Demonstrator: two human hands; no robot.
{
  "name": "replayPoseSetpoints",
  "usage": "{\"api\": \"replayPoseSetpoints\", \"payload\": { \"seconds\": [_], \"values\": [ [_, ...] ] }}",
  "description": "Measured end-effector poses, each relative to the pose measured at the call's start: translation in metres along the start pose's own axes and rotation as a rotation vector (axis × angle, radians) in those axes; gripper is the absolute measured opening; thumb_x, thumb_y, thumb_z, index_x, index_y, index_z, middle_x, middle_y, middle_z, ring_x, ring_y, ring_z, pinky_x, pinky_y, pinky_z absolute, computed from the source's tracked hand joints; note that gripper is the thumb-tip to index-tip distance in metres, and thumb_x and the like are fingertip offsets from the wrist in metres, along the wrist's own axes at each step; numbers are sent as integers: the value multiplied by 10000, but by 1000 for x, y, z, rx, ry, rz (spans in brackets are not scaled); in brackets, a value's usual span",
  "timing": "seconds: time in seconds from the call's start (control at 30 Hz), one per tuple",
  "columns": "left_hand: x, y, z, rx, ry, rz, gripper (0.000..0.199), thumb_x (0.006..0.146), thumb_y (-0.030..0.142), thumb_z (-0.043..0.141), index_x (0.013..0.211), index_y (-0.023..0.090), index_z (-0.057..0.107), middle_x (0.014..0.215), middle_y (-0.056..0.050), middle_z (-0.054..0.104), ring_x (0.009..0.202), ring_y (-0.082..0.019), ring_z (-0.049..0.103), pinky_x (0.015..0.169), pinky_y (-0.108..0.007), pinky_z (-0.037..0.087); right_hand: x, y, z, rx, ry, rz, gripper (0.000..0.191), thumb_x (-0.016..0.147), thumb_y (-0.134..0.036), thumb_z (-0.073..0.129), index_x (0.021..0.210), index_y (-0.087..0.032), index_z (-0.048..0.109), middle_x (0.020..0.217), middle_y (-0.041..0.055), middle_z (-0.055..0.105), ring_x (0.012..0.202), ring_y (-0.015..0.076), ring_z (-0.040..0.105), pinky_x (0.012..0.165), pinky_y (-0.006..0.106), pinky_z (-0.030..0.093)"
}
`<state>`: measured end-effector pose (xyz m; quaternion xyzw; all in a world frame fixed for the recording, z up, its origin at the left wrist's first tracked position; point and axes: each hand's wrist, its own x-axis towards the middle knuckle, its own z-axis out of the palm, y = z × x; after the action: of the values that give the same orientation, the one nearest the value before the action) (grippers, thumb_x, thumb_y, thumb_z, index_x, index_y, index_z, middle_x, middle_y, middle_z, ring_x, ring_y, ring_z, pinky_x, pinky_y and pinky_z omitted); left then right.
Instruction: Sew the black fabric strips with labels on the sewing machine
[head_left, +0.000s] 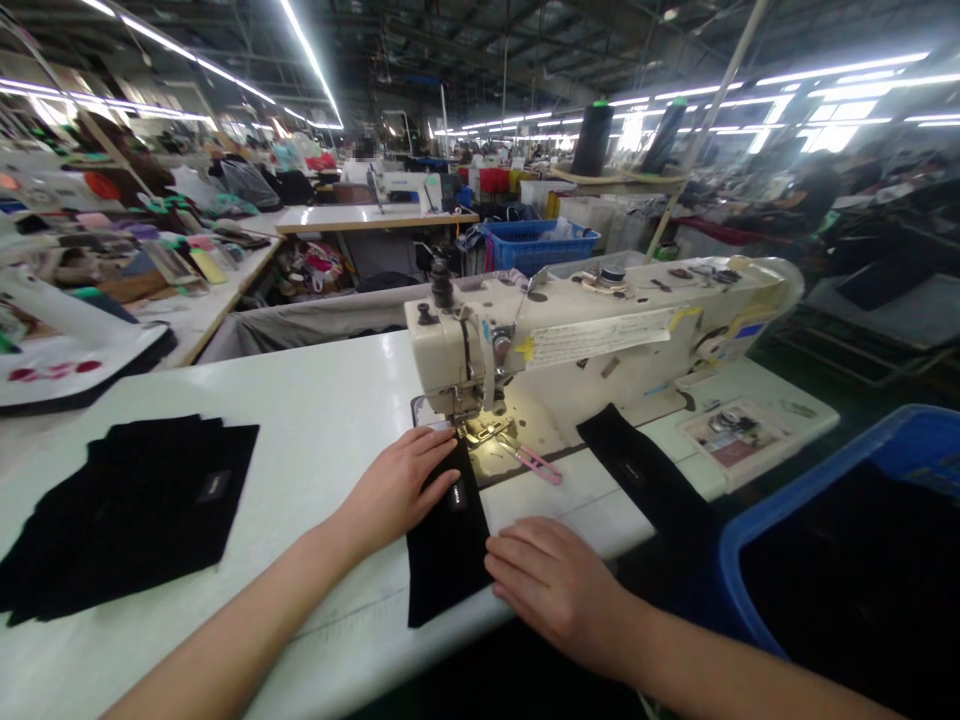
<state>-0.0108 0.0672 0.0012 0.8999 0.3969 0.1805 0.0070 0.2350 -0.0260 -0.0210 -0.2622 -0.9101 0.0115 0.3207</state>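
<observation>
A black fabric piece with a small light-lettered label lies under the head of a sewing machine, its near end at the table's front edge. My left hand rests flat on its upper part, fingers stretched toward the presser foot and thumb apart beside the label. At the piece's right edge, my right hand has its fingers together and bent, tips on the fabric; its thumb is hidden. Pink-handled thread snips lie on the machine bed, right of the needle area.
Left on the white table lies a stack of black fabric pieces. Another labelled black piece hangs over the front edge at right. A blue bin with dark fabric stands at far right. Other sewing stations and a blue basket are behind.
</observation>
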Motion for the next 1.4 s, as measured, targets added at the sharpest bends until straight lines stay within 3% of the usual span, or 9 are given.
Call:
{"api": "replayPoseSetpoints", "payload": {
  "seconds": [0.27, 0.87, 1.4],
  "values": [
    [-4, 3, -1, 41, -26, -1, 471, 993, 442, 486, 1333, 135, 597, 1389, -129, 608, 1256, -299, 546, 1056, -484, 493, -2, 1, -3, -4, -50, -5, 176, 1007, -191, 504, 1114, -138, 633, 1129, 65, 714, 1034, 203, 599, 1044, 393, 428],
    [7, -16, 1, 60, -48, -8, 462, 996, 439, 471, 1319, 138, 606, 1349, -136, 630, 1254, -303, 539, 1071, -485, 475, 15, 14, 3, -21, -73, 15, 155, 1007, -197, 496, 1066, -156, 633, 1079, 67, 713, 1022, 205, 596, 1053, 406, 414],
    [23, -31, -1, 33, -72, -21, 357, 1009, 413, 444, 1135, 156, 658, 1118, -128, 681, 1122, -295, 607, 977, -471, 529, 28, 32, 12, -59, -58, -6, 152, 997, -173, 516, 1049, -161, 658, 1087, 66, 716, 1039, 210, 595, 1067, 417, 399]
  ]
}}
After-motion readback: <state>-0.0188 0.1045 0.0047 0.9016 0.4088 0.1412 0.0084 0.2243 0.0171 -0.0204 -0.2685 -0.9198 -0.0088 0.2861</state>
